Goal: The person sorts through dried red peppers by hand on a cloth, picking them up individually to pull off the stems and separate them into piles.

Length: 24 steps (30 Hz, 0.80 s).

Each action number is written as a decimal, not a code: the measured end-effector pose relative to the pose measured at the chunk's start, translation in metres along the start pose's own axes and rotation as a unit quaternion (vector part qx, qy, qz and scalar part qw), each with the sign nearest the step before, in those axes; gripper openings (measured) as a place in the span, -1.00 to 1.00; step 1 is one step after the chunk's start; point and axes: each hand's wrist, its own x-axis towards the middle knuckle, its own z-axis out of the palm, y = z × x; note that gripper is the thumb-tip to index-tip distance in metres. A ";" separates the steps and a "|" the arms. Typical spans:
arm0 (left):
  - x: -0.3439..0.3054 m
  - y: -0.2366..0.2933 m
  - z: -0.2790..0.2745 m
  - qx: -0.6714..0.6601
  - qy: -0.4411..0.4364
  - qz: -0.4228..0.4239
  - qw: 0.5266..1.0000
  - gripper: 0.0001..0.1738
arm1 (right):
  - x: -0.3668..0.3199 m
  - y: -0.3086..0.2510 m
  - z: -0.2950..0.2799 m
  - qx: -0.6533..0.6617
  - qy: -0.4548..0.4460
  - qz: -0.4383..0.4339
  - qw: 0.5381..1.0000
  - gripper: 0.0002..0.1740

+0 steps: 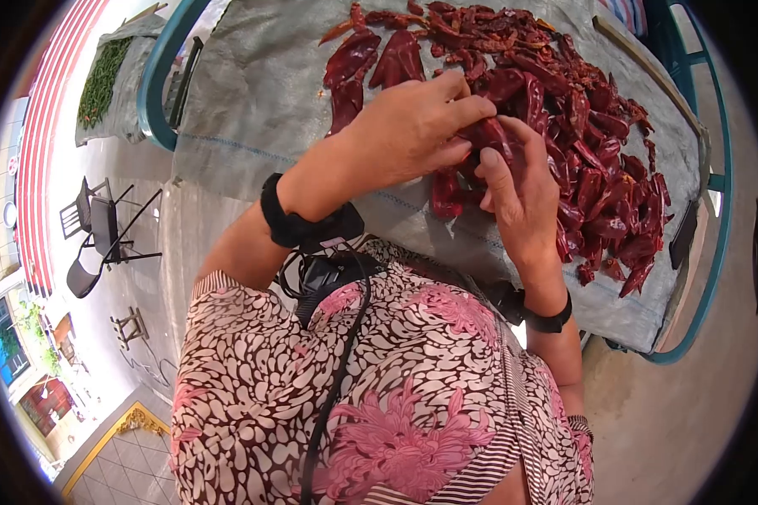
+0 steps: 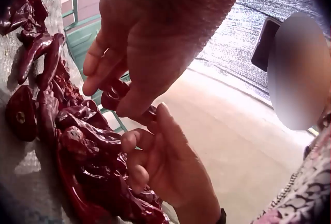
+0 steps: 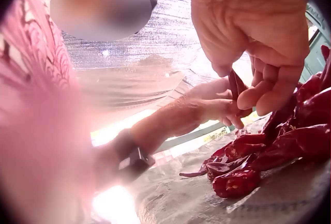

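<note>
Over the near edge of a pile of dried red chili peppers (image 1: 598, 168), both hands meet at one dark red chili pepper (image 1: 490, 135). My left hand (image 1: 413, 126) comes in from the left and pinches it between thumb and fingers. From the right, my right hand (image 1: 522, 194) grips the same pepper, its thumb up along the near side. In the left wrist view, part of the pepper (image 2: 115, 94) shows below the left fingers. The right wrist view shows the pepper (image 3: 237, 85) between the two hands, its far part hidden by the right fingers.
A grey woven sheet (image 1: 253, 93) lies under the pile, inside a teal metal frame (image 1: 716, 252). Torn, flatter pepper pieces (image 1: 514, 34) lie at the back. A few whole peppers (image 1: 349, 63) lie left of the pile. Chairs (image 1: 101, 223) and a sack of green produce (image 1: 105, 80) stand farther left.
</note>
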 end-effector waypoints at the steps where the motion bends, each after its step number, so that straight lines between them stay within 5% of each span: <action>1: -0.002 0.001 0.001 -0.037 0.001 -0.005 0.999 -0.43 | 0.001 0.004 0.003 -0.024 -0.005 -0.018 1.000 -0.52; 3: -0.005 0.003 -0.001 -0.072 0.008 -0.012 0.997 -0.42 | -0.001 0.001 0.006 0.016 -0.023 0.026 0.999 -0.49; 7: -0.014 0.000 -0.009 -0.058 0.024 -0.017 0.998 -0.40 | 0.002 -0.004 0.015 0.089 0.050 -0.051 0.993 -0.59; 10: -0.021 -0.009 -0.013 -0.026 0.029 -0.012 0.999 -0.39 | 0.006 0.004 0.013 -0.012 0.020 -0.123 0.992 -0.61; 14: -0.019 -0.023 -0.017 0.056 0.065 -0.085 0.993 -0.40 | 0.003 0.001 0.019 -0.010 0.020 -0.066 0.998 -0.66; 17: -0.014 -0.031 -0.017 0.097 0.212 -0.071 0.970 -0.44 | 0.002 0.002 0.017 -0.047 0.028 -0.093 0.994 -0.65; 24: -0.023 -0.013 -0.006 0.091 -0.001 -0.181 0.979 -0.61 | -0.002 0.009 0.004 -0.016 0.063 -0.072 0.995 -0.65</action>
